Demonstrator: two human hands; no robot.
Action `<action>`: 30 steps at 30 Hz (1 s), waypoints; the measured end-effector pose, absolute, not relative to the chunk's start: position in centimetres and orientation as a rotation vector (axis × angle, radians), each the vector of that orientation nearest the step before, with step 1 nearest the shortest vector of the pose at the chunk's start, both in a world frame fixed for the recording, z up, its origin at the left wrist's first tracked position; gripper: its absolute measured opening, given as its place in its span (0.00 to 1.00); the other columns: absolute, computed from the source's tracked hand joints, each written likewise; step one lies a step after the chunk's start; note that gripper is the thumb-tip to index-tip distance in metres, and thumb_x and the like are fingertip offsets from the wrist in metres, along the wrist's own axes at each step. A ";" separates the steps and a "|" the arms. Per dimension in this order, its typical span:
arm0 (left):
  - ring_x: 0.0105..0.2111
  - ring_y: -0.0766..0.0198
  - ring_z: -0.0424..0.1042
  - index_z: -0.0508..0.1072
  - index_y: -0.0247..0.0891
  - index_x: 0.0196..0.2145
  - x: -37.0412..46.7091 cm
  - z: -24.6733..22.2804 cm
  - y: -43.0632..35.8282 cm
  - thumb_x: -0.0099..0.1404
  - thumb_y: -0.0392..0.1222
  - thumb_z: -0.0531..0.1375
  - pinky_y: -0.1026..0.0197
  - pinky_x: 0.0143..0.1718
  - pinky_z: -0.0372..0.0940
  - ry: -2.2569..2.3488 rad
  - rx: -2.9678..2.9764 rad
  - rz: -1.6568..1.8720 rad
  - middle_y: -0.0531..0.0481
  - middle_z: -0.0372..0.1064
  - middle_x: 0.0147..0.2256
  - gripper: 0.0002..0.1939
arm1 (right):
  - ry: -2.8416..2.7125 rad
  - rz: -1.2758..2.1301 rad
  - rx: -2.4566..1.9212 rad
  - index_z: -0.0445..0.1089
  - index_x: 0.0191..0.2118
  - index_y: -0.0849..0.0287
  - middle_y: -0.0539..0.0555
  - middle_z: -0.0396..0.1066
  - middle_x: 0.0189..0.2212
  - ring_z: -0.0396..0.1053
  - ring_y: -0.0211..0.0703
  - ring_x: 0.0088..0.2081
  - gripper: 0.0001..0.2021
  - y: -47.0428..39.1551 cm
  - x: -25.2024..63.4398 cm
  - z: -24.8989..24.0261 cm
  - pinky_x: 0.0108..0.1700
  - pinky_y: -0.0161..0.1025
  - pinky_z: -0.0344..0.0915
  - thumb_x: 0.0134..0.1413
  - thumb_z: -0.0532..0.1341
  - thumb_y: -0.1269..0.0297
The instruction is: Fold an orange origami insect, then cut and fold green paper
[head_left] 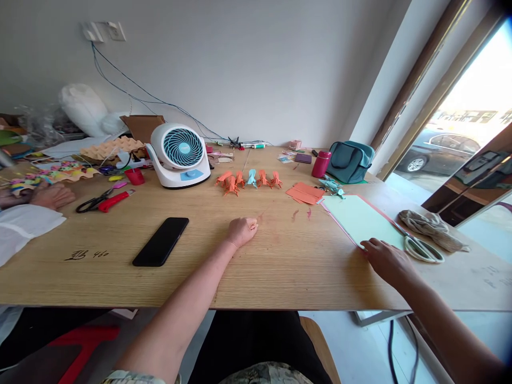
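Note:
My left hand [242,231] rests on the table in a loose fist, with nothing seen in it. At the near corner of a stack of pale green paper [360,216], my right hand [386,260] has its fingers bent over the edge and grips the corner. Pink and red sheets show along the stack's borders. Scissors with pale handles [424,249] lie on the stack's right side, close to my right hand. Beyond my left hand stand several folded orange paper figures [231,185] and one light blue figure [252,178]. Orange paper strips [306,193] lie beside the stack.
A black phone [161,241] lies left of my left arm. Behind it are a white fan [180,154], a red utility knife [116,200] and black scissors [94,201]. Another person's hands [52,196] are at far left. A pink bottle [321,164], teal bag [351,161] and cloth [434,229] stand right.

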State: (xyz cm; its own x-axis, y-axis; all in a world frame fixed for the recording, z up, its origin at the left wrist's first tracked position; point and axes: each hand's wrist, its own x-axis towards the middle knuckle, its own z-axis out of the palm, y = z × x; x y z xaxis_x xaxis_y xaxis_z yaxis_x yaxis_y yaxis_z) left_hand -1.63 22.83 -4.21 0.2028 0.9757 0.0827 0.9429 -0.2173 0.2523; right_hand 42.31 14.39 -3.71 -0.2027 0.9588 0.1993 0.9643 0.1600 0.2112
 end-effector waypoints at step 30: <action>0.47 0.57 0.73 0.71 0.38 0.53 -1.5 -3.6 22.6 0.71 0.46 0.59 0.50 0.47 0.71 1.925 2.340 0.280 0.43 0.69 0.52 0.16 | -1.744 0.122 -1.911 0.78 0.29 0.57 0.55 0.76 0.27 0.68 0.45 0.27 0.17 16.0 44.6 -2.8 0.31 0.40 0.60 0.49 0.60 0.49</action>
State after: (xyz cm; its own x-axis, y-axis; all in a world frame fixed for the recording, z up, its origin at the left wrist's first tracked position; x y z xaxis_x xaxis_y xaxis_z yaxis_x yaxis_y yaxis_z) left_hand -1.51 22.62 -3.63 0.1846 0.9796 0.0792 0.9616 -0.1967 0.1915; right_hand 44.58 15.96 -2.85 0.1560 0.9447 0.2885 0.8952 -0.0118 -0.4454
